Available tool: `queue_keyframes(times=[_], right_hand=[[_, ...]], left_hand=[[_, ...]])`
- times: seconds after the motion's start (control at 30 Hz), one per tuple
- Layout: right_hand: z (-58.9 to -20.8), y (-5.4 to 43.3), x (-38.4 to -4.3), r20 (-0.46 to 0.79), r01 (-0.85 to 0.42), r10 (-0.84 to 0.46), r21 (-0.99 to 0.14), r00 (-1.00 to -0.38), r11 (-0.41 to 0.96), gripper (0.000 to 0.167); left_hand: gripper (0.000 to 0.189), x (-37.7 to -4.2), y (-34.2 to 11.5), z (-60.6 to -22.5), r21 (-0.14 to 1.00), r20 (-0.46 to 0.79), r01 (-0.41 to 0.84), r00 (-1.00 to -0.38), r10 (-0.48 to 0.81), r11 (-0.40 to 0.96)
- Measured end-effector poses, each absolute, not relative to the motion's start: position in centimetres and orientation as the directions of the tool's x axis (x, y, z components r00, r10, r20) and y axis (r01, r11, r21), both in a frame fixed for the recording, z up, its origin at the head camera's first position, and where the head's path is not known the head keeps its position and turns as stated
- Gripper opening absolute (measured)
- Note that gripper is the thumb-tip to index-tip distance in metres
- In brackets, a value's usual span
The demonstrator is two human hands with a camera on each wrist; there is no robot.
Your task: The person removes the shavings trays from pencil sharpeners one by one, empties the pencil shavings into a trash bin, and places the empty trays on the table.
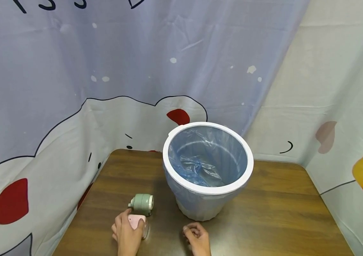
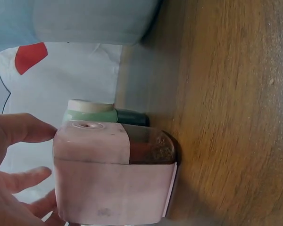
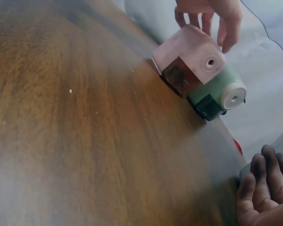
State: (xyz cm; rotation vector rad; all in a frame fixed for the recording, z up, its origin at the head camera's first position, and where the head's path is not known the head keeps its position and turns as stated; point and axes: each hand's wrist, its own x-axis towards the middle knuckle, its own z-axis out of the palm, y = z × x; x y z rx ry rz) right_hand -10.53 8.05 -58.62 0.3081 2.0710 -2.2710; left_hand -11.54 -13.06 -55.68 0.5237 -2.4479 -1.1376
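A pink pencil sharpener (image 2: 108, 188) stands on the table, its clear drawer (image 2: 153, 147) holding dark shavings. My left hand (image 1: 127, 233) grips it from above, thumb on one side and fingers on the other. Right beside it is a green pencil sharpener (image 3: 224, 87) with a cream front and a dark drawer. In the head view my right hand (image 1: 197, 239) hovers near the table in front of the bin, fingers loosely curled around nothing. Dark smudges mark its fingertips (image 3: 258, 165) in the right wrist view.
A white-rimmed bin (image 1: 207, 190) lined with a bluish plastic bag (image 1: 197, 170) stands on the wooden table (image 1: 274, 213), right of the sharpeners. Printed curtains (image 1: 136, 64) hang behind the table and along its sides. Small specks dot the tabletop.
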Motion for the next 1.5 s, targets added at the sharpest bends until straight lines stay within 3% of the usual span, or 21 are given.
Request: queue_keyframes(times=[0.73, 1.03, 1.27, 1.5], right_hand=[[-57.7, 6.5, -10.3, -0.092, 0.091, 0.051, -0.996, -0.994, -0.024, 0.014], [-57.5, 5.6, -10.6, -0.053, 0.053, 0.013, -0.999, -0.998, -0.013, 0.013], [-58.2, 4.7, -10.7, -0.053, 0.053, -0.073, -0.999, -0.996, 0.000, 0.016], [-61.0, 3.5, -11.3, -0.070, 0.058, -0.171, -0.996, -0.983, 0.075, 0.028]], left_hand=[[0.076, -11.6, -12.7, -57.5, 0.761, 0.172, -0.154, -0.889, -0.424, 0.631], [0.054, -11.5, -12.6, -58.2, 0.763, 0.232, -0.113, -0.871, -0.432, 0.637], [0.053, -11.5, -12.9, -58.4, 0.766, 0.234, -0.087, -0.885, -0.402, 0.637], [0.051, -11.6, -13.3, -58.5, 0.736, 0.293, -0.010, -0.896, -0.332, 0.677]])
